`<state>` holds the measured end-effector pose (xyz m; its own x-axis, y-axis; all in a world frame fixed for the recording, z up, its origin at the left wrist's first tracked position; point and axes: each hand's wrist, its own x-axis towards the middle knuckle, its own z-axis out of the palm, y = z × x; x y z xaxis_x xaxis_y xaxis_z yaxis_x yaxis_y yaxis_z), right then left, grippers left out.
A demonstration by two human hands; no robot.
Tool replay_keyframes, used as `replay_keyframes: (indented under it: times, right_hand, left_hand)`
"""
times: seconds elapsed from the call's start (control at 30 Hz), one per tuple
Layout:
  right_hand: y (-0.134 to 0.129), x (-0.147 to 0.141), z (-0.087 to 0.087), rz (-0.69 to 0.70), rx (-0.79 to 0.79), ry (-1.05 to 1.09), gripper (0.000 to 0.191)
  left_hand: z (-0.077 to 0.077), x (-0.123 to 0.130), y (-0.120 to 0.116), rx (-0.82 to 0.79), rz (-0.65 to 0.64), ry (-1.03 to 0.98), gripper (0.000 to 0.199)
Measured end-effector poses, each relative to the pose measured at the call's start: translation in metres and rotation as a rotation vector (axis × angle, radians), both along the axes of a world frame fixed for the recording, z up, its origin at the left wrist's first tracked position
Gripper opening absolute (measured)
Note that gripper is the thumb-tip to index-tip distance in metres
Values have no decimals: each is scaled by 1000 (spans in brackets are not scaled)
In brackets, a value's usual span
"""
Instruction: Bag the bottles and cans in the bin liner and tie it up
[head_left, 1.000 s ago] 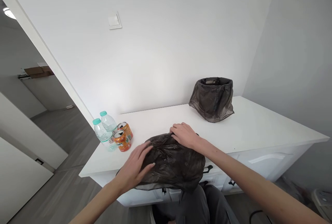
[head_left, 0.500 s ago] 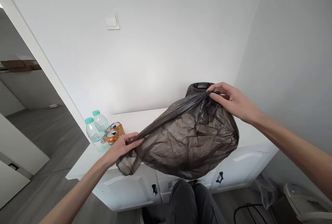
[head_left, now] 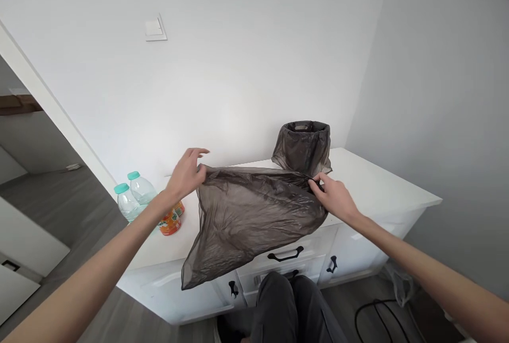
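Observation:
A dark, see-through plastic garbage bag [head_left: 254,216] is spread in front of me, its top edge running between my hands. My right hand [head_left: 336,197] pinches the gathered right end of that edge between thumb and fingers. At the bag's upper left corner is my left hand [head_left: 186,176], its thumb against the plastic and its fingers raised apart from the thumb. Behind the bag, a bin [head_left: 302,147] lined with another dark bag stands on the white cabinet [head_left: 369,184]. The bag's lower left corner hangs in front of the cabinet.
Two clear bottles with teal caps [head_left: 139,186] stand at the cabinet's left end, beside orange cans [head_left: 170,222] partly hidden by my left forearm. Black handles [head_left: 285,254] mark the drawers and doors. A black cable [head_left: 377,308] lies on the floor at the right.
My left hand has risen and its fingers have parted. My right hand has come down and inward. The bag has spread wider and lower, uncovering the lined bin.

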<state>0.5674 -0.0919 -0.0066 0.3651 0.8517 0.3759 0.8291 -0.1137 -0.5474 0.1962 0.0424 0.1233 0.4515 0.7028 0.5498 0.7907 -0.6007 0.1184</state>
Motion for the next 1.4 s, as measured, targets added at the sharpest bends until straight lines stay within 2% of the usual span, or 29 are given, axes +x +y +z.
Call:
replay_keyframes:
  times: [0.07, 0.1, 0.17, 0.2, 0.27, 0.33, 0.4, 0.43, 0.5, 0.57, 0.63, 0.7, 0.77, 0.83, 0.9, 0.93, 1.0, 1.1, 1.17, 1.2, 1.27, 1.3, 1.4]
  right_hand:
    - [3, -14, -11, -30, -17, -20, 27]
    - [5, -21, -15, -33, -28, -26, 27]
    - [8, -34, -23, -29, -60, -25, 28]
    - [10, -39, -26, -28, -79, -20, 29]
    - [13, -45, -31, -30, -122, -7, 31]
    - [15, -44, -35, -36, -172, 16, 33]
    - [15, -39, -37, -13, -252, 45, 35]
    - [13, -36, -37, 8, -294, 47, 34]
    - [8, -33, -35, 48, -298, -30, 34]
    - [2, -38, -31, 89, -135, -185, 40]
    - [0, -50, -30, 199, 73, -310, 43]
    - [5, -65, -36, 373, 146, -359, 44]
    - [17, -75, -49, 494, 63, -364, 51]
    - [29, -77, -67, 510, -111, -330, 64]
    - [36, -69, -81, 494, -277, -275, 76]
    - [35, -63, -86, 495, -322, -249, 78]
    - [27, -48, -88, 539, -312, -226, 77]
    - [4, -25, -84, 677, -226, -248, 74]
    - [-8, -13, -85, 744, -212, -279, 81]
    - [-11, -9, -88, 753, -210, -295, 85]
    - [-12, -7, -98, 738, -186, -335, 86]
    - [-11, -8, -104, 720, -162, -357, 83]
    - [-8, -17, -122, 651, -72, -415, 72]
  left_hand:
    - [-10, 31, -16, -65, -184, -38, 41]
    - [-20, 46, -24, -115, -281, -1, 39]
    - [-52, 71, -35, -207, -477, 125, 40]
    - [-71, 79, -37, -234, -536, 180, 42]
    - [-113, 82, -31, -262, -504, 250, 50]
    - [-149, 68, -15, -325, -376, 327, 59]
    - [-173, 43, 5, -359, -293, 366, 65]
    - [-180, 31, 13, -366, -264, 370, 67]
    - [-184, 12, 22, -349, -211, 356, 68]
    - [-181, 8, 19, -278, -168, 314, 66]
    - [-179, 18, 11, -195, -179, 256, 63]
    - [-181, 37, 4, -166, -239, 212, 60]
    - [-189, 53, 4, -233, -266, 208, 59]
    - [-199, 61, 9, -344, -213, 229, 62]
    - [-206, 57, 12, -417, -147, 233, 64]
    - [-207, 51, 10, -413, -135, 214, 63]
    - [-202, 33, -2, -350, -189, 148, 58]
    - [-181, -4, -39, -294, -378, 117, 47]
    - [-170, -30, -64, -306, -493, 206, 56]
    - [-168, -43, -73, -303, -529, 263, 68]
    - [-173, -66, -83, -270, -539, 352, 95]
    - [-179, -76, -84, -244, -519, 377, 100]
    - [-199, -97, -78, -203, -446, 345, 85]
